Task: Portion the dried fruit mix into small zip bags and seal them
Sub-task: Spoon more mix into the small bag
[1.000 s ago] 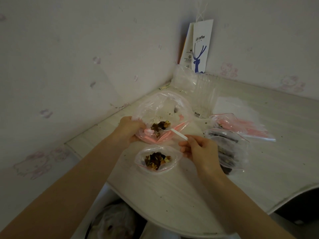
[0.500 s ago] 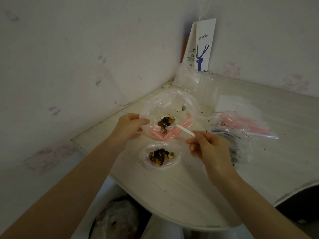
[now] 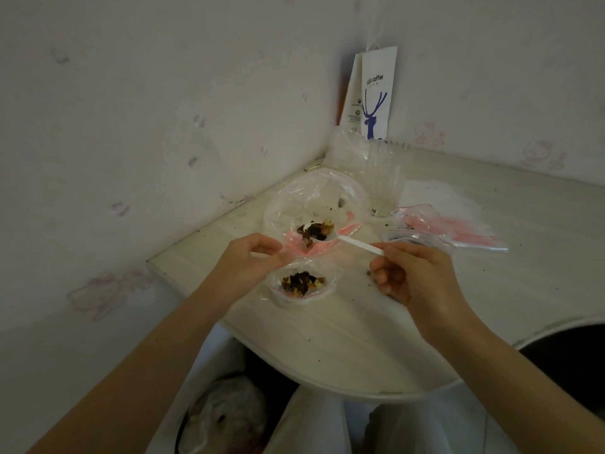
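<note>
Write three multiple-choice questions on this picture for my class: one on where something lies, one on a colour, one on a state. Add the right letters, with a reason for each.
1. Where does the small zip bag with fruit lie?
A. On the floor.
B. On the table, nearer the person than the large bag.
C. On a chair.

2. What colour is the deer on the paper bag?
A. Red.
B. Green.
C. Blue.

3. How is the white spoon?
A. Loaded with fruit, pinched by the right hand.
B. Empty, lying flat.
C. Snapped in two.

Answers: B, it rests on the table in front of the large bag; C, the printed deer is blue; A, fruit fills its bowl and fingers pinch its handle.
</note>
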